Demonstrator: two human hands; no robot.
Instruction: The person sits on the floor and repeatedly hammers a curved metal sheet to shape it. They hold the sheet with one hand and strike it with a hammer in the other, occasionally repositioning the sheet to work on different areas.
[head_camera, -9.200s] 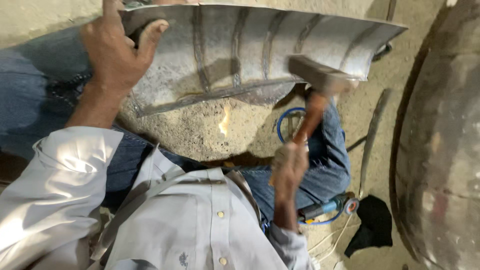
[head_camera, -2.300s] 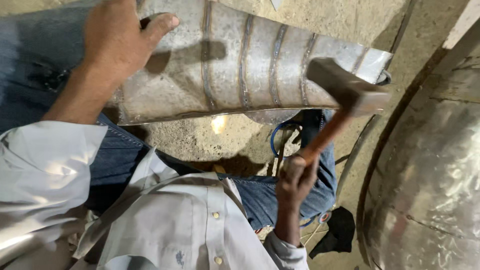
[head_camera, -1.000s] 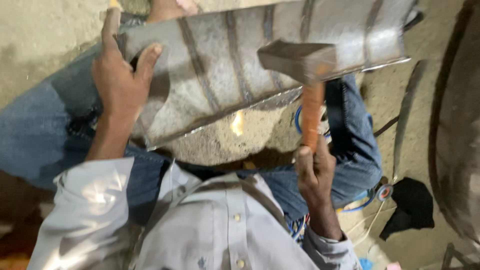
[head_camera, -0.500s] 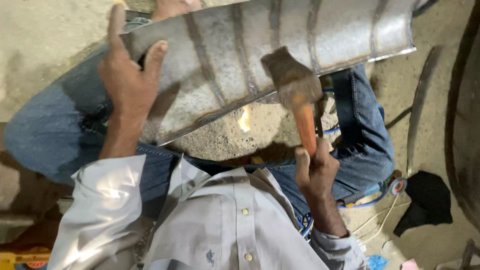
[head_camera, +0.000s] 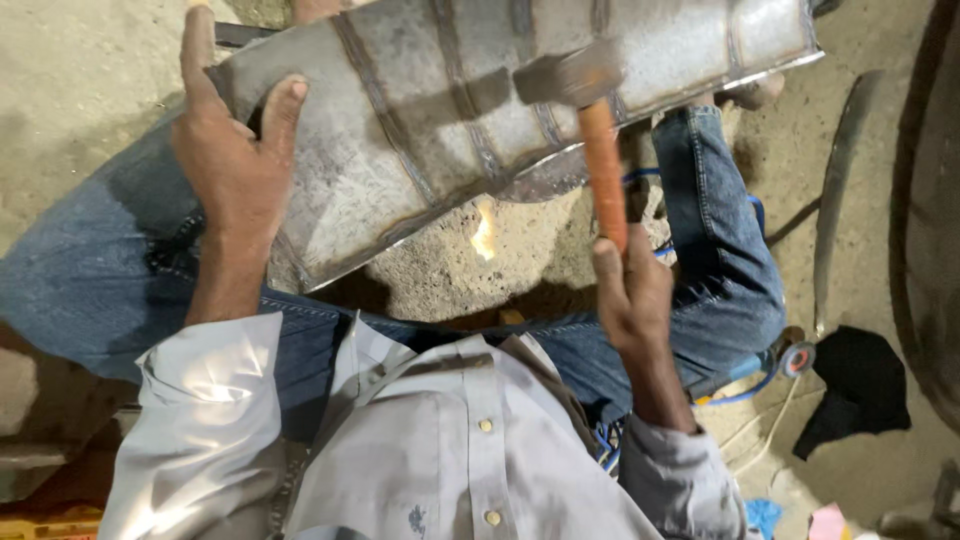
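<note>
Ribbed grey sheet-metal panel (head_camera: 470, 120): across the knees, 12 o'clock; left hand (head_camera: 235, 170) clasps its edge. Orange-handled steel hammer (head_camera: 585, 110): right hand (head_camera: 630, 295) wrapped round the handle (head now higher, meeting the panel, versus half a second ago).

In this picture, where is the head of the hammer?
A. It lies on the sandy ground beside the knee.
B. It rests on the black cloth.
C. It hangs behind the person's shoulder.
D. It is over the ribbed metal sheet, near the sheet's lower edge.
D: the right hand grips the orange handle, and the hammer has its dark head over the ribbed metal sheet, which the left hand holds by its end.
</note>
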